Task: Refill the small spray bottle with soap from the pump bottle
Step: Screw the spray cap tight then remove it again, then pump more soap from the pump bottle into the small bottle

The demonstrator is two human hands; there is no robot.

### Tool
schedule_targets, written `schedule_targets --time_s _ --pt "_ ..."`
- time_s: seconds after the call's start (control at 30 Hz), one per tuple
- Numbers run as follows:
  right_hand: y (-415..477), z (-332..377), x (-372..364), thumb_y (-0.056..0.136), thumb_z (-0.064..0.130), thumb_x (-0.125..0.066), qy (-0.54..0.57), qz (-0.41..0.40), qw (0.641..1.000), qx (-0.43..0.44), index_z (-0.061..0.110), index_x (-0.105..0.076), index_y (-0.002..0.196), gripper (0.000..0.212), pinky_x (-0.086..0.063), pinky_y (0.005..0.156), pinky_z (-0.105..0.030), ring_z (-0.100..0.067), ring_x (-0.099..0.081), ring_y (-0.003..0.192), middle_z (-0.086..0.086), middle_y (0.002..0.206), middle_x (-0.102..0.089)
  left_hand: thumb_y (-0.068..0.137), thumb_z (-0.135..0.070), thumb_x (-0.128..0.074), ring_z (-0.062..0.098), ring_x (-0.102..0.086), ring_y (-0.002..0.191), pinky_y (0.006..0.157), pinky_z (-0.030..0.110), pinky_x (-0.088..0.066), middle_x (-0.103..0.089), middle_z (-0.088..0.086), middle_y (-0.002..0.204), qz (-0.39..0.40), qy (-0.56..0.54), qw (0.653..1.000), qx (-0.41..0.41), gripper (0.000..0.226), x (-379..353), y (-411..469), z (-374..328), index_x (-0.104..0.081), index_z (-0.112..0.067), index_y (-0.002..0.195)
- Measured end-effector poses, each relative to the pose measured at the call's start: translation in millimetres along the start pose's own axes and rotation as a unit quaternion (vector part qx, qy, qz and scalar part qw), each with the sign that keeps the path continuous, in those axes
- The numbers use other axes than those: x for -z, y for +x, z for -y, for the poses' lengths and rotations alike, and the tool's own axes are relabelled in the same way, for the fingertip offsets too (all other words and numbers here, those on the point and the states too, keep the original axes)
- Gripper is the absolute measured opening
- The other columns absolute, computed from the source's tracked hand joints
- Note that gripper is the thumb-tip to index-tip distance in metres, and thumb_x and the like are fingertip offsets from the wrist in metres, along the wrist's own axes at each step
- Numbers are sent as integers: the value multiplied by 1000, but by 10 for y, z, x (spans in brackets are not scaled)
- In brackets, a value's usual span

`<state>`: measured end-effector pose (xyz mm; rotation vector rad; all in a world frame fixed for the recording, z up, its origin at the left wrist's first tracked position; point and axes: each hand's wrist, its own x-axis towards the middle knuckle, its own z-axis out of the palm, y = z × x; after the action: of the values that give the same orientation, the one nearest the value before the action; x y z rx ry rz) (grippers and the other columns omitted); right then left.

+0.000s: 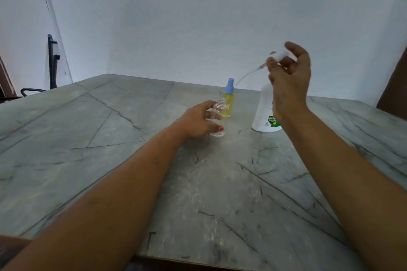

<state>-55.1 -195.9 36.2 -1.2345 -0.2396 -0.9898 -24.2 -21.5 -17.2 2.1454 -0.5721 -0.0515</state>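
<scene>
A small clear spray bottle (pixel 220 108) stands upright on the marble table (pixel 198 182) with its threaded neck uncapped. My left hand (pixel 198 120) grips its body from the left. My right hand (pixel 288 77) is raised above the table and pinches the removed white pump head (pixel 280 56), whose thin dip tube (pixel 246 76) trails down to the left. Under that hand stands the white pump bottle (pixel 264 114) with a green label, partly hidden by my right wrist.
A second small bottle (pixel 228 101) with yellow liquid and a blue spray cap stands just behind the clear one. A black chair (pixel 51 66) sits past the table's far left corner. A white wall runs behind the table.
</scene>
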Motion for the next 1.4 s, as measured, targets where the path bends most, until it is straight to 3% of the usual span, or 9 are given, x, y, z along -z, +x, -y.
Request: schedule_targets --time_s 0.13,0.33,0.5,0.63,0.83,0.97,1.2,1.3,1.4 --pt "7 -94 126 81 5 -64 -111 -34 993 29 22 -57 98 25 -49 76 -24 -7 -58 83 5 94 -61 81 -14 -70 11 -54 100 89 24 -41 -58 1 127 -12 3 1000 3 64 38 -15 18 -38 -18 137" --pt "-292 -578 110 76 11 -73 -401 157 902 33 17 -59 84 17 -42 65 -12 -11 -56 80 0 90 -61 79 -11 -72 17 -57 106 95 30 -45 -58 4 128 -21 -9 1000 12 67 63 -13 42 -39 -15 136" --pt "-336 -755 97 75 10 -72 -483 208 851 12 12 -61 83 13 -46 73 -28 -20 -56 85 -4 90 -61 79 -9 -72 16 -59 98 88 27 -46 -58 4 129 -22 -12 1000 9 69 57 0 52 -36 -14 138" --pt "-347 -813 93 79 10 -67 -512 235 826 4 9 -62 89 11 -47 77 -31 -21 -56 88 -9 96 -63 78 -8 -73 16 -59 101 92 28 -46 -59 4 128 -22 -15 1000 9 70 62 18 76 -36 -14 138" --pt "-319 -844 113 80 12 -66 -507 251 824 -17 8 -63 98 18 -45 79 -28 -21 -57 93 -10 103 -63 79 -9 -72 21 -57 112 101 35 -45 -58 5 131 -19 2 1000 7 71 61 34 80 -34 -13 139" --pt "-323 -834 117 79 13 -68 -492 261 830 -40 10 -62 104 26 -46 79 -27 -21 -58 94 -9 105 -63 79 -10 -72 17 -57 105 98 32 -44 -58 4 130 -22 5 1000 6 69 59 39 86 -35 -14 138" --pt "-316 -687 131 75 20 -77 -464 243 849 -68 11 -59 114 44 -50 86 -29 -18 -58 95 -6 111 -60 80 -11 -71 21 -55 116 100 34 -42 -56 3 133 -22 10 1000 14 68 45 34 50 -35 -15 138" --pt "-279 -557 134 78 17 -74 -436 194 878 -23 9 -63 105 30 -49 76 -20 -11 -58 83 -2 101 -63 79 -15 -72 16 -55 108 96 30 -42 -58 0 127 -20 9 1000 9 66 38 27 44 -38 -16 136" --pt "-172 -354 169 82 10 -62 -379 75 919 76 12 -64 91 9 -46 67 -10 -4 -56 67 -3 88 -66 77 -14 -74 14 -59 101 93 28 -44 -61 -3 119 -21 -11 1000 -1 61 19 20 45 -43 -20 129"
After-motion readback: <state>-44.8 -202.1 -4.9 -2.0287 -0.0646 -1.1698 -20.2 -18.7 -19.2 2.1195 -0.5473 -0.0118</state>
